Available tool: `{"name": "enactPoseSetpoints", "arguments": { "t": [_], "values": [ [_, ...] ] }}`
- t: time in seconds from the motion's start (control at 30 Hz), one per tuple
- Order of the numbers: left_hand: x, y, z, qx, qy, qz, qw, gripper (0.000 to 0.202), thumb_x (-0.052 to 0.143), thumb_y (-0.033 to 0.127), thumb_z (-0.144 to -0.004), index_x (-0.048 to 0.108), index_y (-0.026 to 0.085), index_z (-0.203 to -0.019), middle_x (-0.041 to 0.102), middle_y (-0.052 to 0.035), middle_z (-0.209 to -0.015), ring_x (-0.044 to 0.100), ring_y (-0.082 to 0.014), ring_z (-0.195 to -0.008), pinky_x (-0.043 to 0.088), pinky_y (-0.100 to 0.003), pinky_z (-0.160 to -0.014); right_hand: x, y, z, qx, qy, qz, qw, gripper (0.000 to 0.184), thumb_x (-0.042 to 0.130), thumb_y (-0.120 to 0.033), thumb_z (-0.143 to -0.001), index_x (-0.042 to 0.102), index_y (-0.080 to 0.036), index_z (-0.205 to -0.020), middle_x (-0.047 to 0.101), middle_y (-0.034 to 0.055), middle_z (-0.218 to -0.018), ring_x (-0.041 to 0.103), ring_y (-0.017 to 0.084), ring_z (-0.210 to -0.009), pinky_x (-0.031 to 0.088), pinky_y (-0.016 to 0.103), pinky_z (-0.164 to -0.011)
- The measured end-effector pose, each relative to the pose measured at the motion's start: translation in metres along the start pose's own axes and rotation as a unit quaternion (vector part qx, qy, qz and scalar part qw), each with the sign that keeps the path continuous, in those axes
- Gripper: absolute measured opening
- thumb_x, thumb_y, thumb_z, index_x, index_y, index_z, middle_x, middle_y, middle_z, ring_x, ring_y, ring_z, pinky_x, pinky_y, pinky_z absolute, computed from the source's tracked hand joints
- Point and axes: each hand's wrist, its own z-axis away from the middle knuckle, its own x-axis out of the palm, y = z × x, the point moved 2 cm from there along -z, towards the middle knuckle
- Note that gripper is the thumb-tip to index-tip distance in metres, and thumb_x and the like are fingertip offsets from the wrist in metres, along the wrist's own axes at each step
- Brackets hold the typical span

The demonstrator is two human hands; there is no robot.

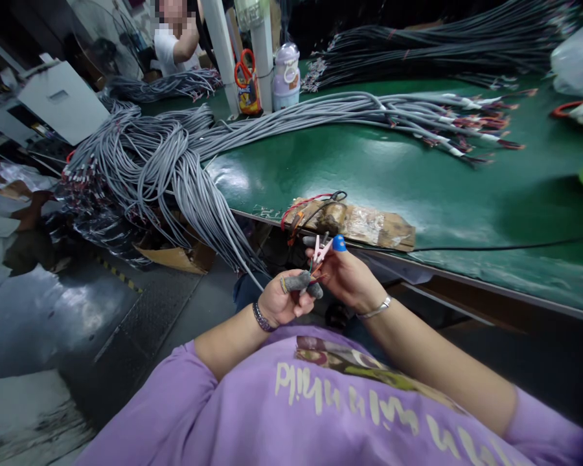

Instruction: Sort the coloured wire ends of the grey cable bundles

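My left hand (285, 298) is closed in a pinch, its fingertips in grey finger cots, gripping the thin coloured wires (317, 268) at the end of a grey cable. My right hand (346, 275) meets it from the right, a blue cot on one fingertip, and pinches the same wire ends, which fan out in pink and white just above the fingers. Both hands hover below the front edge of the green workbench (369, 175), near a taped brown fixture (364, 223) with red and black leads.
A thick bundle of grey cables (175, 162) drapes off the bench's left end toward a cardboard box (177, 255). More cable bundles (418, 113) lie across the bench. A bottle (285, 74) and red scissors (245, 68) stand by white posts. Another person (175, 39) sits far back.
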Motion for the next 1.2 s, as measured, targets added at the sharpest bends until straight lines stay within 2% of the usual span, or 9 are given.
{"name": "enactPoseSetpoints", "arguments": {
  "t": [0.1, 0.27, 0.5, 0.73, 0.9, 1.07, 1.2],
  "values": [
    [0.001, 0.0, -0.001, -0.001, 0.009, 0.008, 1.0, 0.026, 0.079, 0.033, -0.061, 0.066, 0.012, -0.071, 0.058, -0.0015, -0.049, 0.039, -0.007, -0.033, 0.022, -0.02, -0.031, 0.002, -0.001, -0.001, 0.027, 0.008, -0.038, 0.999, 0.044, 0.075, -0.062, -0.068, 0.068, -0.019, -0.074, 0.069, 0.0012, -0.07, 0.055, 0.01, -0.052, 0.046, 0.022, -0.049],
    [-0.001, 0.0, -0.003, -0.004, 0.002, 0.014, 1.0, 0.023, 0.076, 0.032, -0.065, 0.065, 0.012, -0.07, 0.056, -0.0012, -0.048, 0.038, -0.0069, -0.033, 0.022, -0.02, -0.031, 0.004, -0.001, -0.003, 0.027, 0.039, -0.069, 0.996, 0.04, 0.079, -0.057, -0.066, 0.069, -0.02, -0.074, 0.07, -0.0001, -0.066, 0.056, 0.01, -0.05, 0.049, 0.023, -0.049],
    [-0.004, -0.004, -0.005, -0.007, -0.013, 0.011, 1.0, 0.021, 0.072, 0.03, -0.069, 0.064, 0.011, -0.071, 0.055, -0.0002, -0.047, 0.036, -0.0063, -0.03, 0.021, -0.019, -0.032, 0.001, 0.001, -0.006, 0.01, 0.026, -0.074, 0.997, 0.038, 0.077, -0.056, -0.07, 0.069, -0.019, -0.075, 0.071, -0.0002, -0.066, 0.059, 0.01, -0.051, 0.051, 0.022, -0.049],
    [-0.005, -0.004, -0.006, -0.008, 0.002, -0.004, 1.0, 0.028, 0.076, 0.035, -0.065, 0.063, 0.011, -0.069, 0.052, 0.001, -0.044, 0.036, -0.0061, -0.029, 0.022, -0.019, -0.031, -0.001, 0.003, -0.006, 0.018, 0.025, -0.09, 0.995, 0.038, 0.077, -0.056, -0.069, 0.069, -0.02, -0.075, 0.071, 0.0007, -0.067, 0.059, 0.011, -0.053, 0.051, 0.023, -0.05],
    [-0.008, -0.007, -0.005, 0.012, 0.01, -0.06, 0.998, 0.037, 0.078, 0.044, -0.063, 0.064, 0.011, -0.071, 0.056, 0.0004, -0.047, 0.038, -0.0057, -0.03, 0.023, -0.019, -0.029, 0.0, 0.003, -0.003, 0.049, 0.001, -0.101, 0.994, 0.044, 0.075, -0.063, -0.067, 0.067, -0.021, -0.074, 0.071, 0.0011, -0.071, 0.06, 0.013, -0.056, 0.052, 0.025, -0.052],
    [-0.009, -0.011, 0.002, 0.002, 0.025, -0.126, 0.992, 0.043, 0.077, 0.052, -0.064, 0.062, 0.011, -0.068, 0.056, 0.0005, -0.045, 0.04, -0.0067, -0.027, 0.024, -0.02, -0.027, -0.004, 0.002, 0.0, 0.07, -0.037, -0.088, 0.993, 0.047, 0.069, -0.066, -0.072, 0.067, -0.019, -0.075, 0.072, 0.0025, -0.078, 0.061, 0.012, -0.06, 0.051, 0.024, -0.055],
    [-0.007, -0.009, 0.009, 0.052, 0.068, -0.175, 0.981, 0.046, 0.074, 0.056, -0.069, 0.062, 0.012, -0.072, 0.058, 0.0007, -0.05, 0.044, -0.0065, -0.031, 0.03, -0.019, -0.031, -0.006, 0.0, 0.002, 0.06, -0.05, -0.058, 0.995, 0.046, 0.069, -0.065, -0.073, 0.068, -0.02, -0.077, 0.072, 0.0021, -0.08, 0.061, 0.011, -0.061, 0.05, 0.023, -0.055]
  ]
}}
